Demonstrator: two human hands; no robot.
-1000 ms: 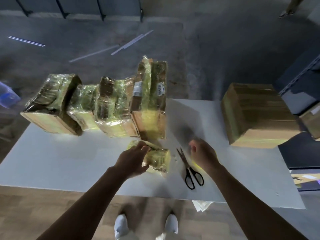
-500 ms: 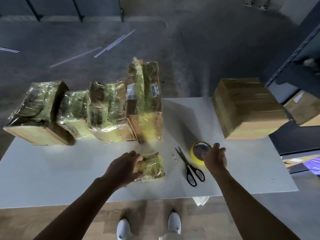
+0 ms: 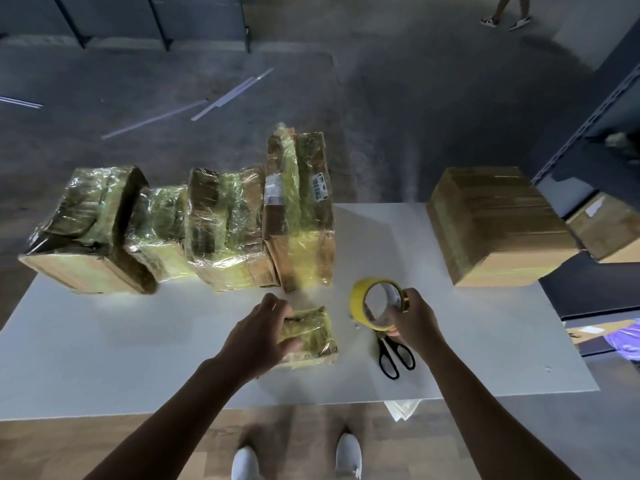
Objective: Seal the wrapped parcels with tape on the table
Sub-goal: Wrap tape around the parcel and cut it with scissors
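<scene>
A small parcel [image 3: 311, 336] wrapped in clear film lies on the white table [image 3: 104, 358] near its front edge. My left hand [image 3: 258, 336] grips its left side, fingers curled over the top. My right hand [image 3: 414, 320] holds a yellow tape roll [image 3: 362, 301] upright just above the table, to the right of the small parcel. Black-handled scissors [image 3: 394, 358] lie under that hand, blades partly hidden. Several larger film-wrapped parcels [image 3: 239, 223] stand in a row along the table's far left edge.
A large brown cardboard box [image 3: 495, 226] sits at the table's far right. Dark metal shelving [image 3: 609, 109] with more boxes stands on the right. A person's legs [image 3: 507, 12] show at the top right. My white shoes [image 3: 348, 457] are below the table edge.
My right hand reached right, took the yellow tape roll and lifted it upright above the scissors. My left hand stayed on the small parcel.
</scene>
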